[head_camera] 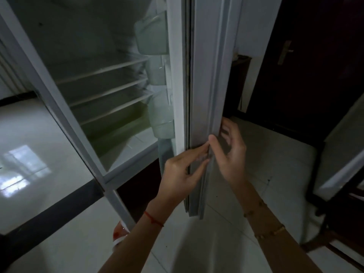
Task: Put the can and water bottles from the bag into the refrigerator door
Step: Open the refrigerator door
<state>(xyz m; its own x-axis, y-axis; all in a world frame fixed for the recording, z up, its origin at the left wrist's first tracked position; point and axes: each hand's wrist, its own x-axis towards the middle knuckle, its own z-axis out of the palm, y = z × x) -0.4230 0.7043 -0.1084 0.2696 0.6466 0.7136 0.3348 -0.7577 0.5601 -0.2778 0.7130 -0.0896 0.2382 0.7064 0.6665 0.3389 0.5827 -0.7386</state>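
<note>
The refrigerator door stands open, edge-on. The left hand presses straight fingers against its edge, and the right hand curls round it. The contents of the door bins are too blurred to tell.

Your fridge door: pale grey-white w/ a dark seal line. Left of it, shelves white, drawer greenish. Below it, floor tiles glossy white w/ a black band. Right of it, room door dark brown, handle brass-coloured.
</note>
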